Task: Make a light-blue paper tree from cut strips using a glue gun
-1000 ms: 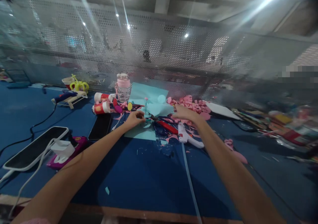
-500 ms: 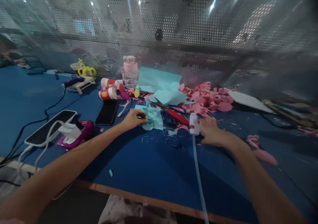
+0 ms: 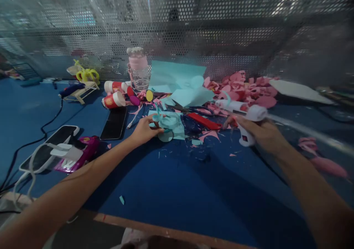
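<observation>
Head cam: at 11 o'clock my left hand (image 3: 143, 130) pinches the curled light-blue paper piece (image 3: 166, 123) down on the blue table (image 3: 177, 190), prob. to steady it. At 1 o'clock my right hand (image 3: 262, 133) is closed round the white glue gun (image 3: 250, 125); nozzle blurred, can't make out. Scissors (image 3: 197, 118) lie btw. hands.

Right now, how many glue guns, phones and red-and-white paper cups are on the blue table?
White glue gun in the right hand, plus dark blue glue gun on its stand: 2
Black flat phones: 2
Red-and-white paper cups: 2
Total: 6
</observation>
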Available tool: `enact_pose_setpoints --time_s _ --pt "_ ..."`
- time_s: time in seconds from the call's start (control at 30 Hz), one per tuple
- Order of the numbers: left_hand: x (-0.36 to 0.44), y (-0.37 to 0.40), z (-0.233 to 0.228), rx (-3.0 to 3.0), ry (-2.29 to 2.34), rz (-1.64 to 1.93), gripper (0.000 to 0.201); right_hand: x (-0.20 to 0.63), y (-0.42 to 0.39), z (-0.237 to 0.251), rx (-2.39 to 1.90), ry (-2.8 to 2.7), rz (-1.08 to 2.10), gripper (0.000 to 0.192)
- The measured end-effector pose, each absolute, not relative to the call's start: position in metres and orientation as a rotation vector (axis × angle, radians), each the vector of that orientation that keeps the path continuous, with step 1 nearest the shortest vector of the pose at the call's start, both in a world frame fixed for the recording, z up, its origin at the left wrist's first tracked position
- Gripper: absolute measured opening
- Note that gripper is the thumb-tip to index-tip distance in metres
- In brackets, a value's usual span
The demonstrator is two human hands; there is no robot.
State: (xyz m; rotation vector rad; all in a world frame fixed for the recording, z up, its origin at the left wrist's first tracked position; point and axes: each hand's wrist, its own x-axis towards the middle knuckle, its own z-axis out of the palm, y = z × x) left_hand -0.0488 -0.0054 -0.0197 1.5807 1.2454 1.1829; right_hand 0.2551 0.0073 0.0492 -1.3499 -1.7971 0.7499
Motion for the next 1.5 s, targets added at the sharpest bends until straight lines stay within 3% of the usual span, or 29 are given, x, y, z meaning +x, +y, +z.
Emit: enact_pose_setpoints --time_s 0.17,0.33,1.5 --pt "-0.049 -0.006 -0.02 1.591 1.305 1.143 0.029 0.224 -0.01 0.048 -1.301 -1.367 1.686 0.024" --pt "-0.048 -0.006 -0.018 1.564 1.306 1.12 0.05 0.197 -0.017 0.036 -1.286 -1.178 1.983 0.041" --pt "-0.049 -0.008 -0.02 1.615 1.299 1.126 0.044 0.166 -0.021 0.012 -1.288 -1.189 1.936 0.041"
